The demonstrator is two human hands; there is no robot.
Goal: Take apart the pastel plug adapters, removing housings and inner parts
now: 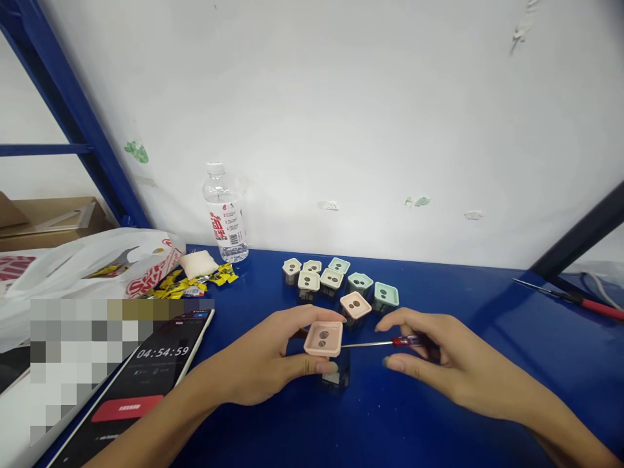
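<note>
The pink square piece [323,338], pinched by the left hand [263,364] just in front of the cluster of square pieces [331,281], is best held level while the screwdriver [373,344], pinched by the right hand [439,364], is lined up square to it.

Hands bare: left hand [266,361], right hand [439,365]; forearms [160,422] bare to frame edge; fingernails [327,368] short, plain.

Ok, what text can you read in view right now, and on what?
"04:54:59": on the phone screen.
water bottle label: red characters, too blurred to read.
plastic bag: red lettering, crumpled, not legible.
red button on the phone: text too small.
</note>
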